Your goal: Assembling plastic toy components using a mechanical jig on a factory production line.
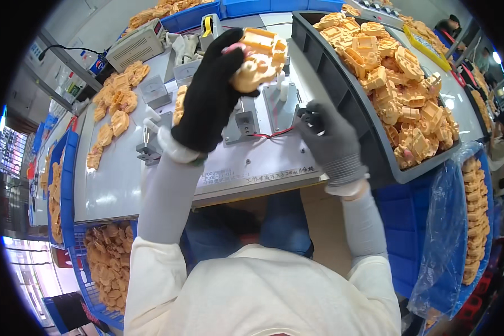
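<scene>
My left hand, in a black glove, grips a peach-coloured moulded plastic part raised above the bench fixture. A small pink patch shows on the part beside my thumb. My right hand, in a grey glove, is at the fixture's right side, its fingers curled on a dark knob-like piece that they partly hide. Between the hands, the fixture carries metal plates with white posts and a red-and-black wire. Another peach part sits just left of my left wrist.
A dark grey bin heaped with similar parts stands at the right. Loose parts lie on the left of the bench. Blue crates flank me below. A beige instrument box stands at the back left.
</scene>
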Demonstrator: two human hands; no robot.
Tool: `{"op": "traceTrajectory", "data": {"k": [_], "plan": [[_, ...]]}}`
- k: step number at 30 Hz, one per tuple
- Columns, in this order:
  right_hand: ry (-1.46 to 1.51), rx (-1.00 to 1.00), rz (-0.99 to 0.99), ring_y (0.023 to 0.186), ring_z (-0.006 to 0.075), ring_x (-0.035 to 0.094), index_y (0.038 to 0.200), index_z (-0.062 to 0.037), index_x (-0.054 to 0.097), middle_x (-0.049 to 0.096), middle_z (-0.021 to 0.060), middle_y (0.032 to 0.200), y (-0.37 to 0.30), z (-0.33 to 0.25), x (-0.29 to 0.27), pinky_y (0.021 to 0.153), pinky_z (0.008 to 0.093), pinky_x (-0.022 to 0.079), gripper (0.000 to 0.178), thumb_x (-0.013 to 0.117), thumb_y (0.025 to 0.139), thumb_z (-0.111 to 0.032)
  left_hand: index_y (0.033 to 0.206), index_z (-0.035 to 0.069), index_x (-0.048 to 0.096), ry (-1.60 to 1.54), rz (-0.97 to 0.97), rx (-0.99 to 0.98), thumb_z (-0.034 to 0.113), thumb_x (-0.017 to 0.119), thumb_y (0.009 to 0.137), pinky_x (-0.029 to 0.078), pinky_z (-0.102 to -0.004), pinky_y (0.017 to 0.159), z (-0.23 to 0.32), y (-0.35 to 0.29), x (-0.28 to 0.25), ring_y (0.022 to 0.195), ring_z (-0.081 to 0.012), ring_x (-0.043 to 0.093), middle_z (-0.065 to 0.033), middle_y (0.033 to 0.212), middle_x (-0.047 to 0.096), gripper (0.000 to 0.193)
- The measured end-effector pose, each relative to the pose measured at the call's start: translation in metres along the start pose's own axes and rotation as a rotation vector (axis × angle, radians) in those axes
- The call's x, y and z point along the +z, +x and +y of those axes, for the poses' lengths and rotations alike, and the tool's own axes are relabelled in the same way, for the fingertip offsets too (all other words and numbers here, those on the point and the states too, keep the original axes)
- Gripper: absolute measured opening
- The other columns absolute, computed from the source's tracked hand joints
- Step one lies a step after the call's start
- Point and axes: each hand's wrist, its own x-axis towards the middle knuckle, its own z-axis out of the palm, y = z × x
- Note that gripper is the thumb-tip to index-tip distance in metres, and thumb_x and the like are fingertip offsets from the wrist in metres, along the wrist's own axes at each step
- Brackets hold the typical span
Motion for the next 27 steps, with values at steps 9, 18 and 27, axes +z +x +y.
{"op": "traceTrajectory", "data": {"k": [9, 18, 27], "plan": [[0.301, 0.008, 0.362, 0.061, 0.0029, 0.046, 0.085, -0.0037, 0.056, 0.052, -0.0037, 0.069, -0.027, 0.015, 0.051, 0.057, 0.018, 0.042, 0.018, 0.067, 0.073, 0.002, 0.107, 0.004, 0.057, 0.977, -0.135, 0.412, 0.033, 0.061, 0.081, 0.049, -0.037, 0.074, -0.052, 0.056, 0.007, 0.083, -0.031, 0.063, -0.0192, 0.09, 0.064, 0.04], [0.312, -0.024, 0.346, 0.065, 0.0053, 0.05, 0.087, -0.0028, 0.057, 0.055, -0.0013, 0.072, -0.028, 0.016, 0.049, 0.061, 0.0197, 0.044, 0.019, 0.068, 0.072, 0.002, 0.108, 0.004, 0.057, 1.205, -0.201, 0.408, 0.035, 0.057, 0.083, 0.049, -0.0366, 0.072, -0.057, 0.043, 0.028, 0.079, -0.0337, 0.063, -0.0185, 0.086, 0.064, 0.04], [0.302, -0.025, 0.321, 0.067, 0.0056, 0.051, 0.091, -0.0023, 0.057, 0.057, -0.0011, 0.077, -0.03, 0.019, 0.047, 0.061, 0.0207, 0.045, 0.02, 0.067, 0.074, 0.001, 0.118, 0.008, 0.052, 1.348, -0.51, 0.081, 0.054, 0.032, 0.091, 0.044, -0.0386, 0.085, -0.045, 0.038, 0.03, 0.095, -0.0363, 0.057, -0.0187, 0.097, 0.062, 0.057]]}}
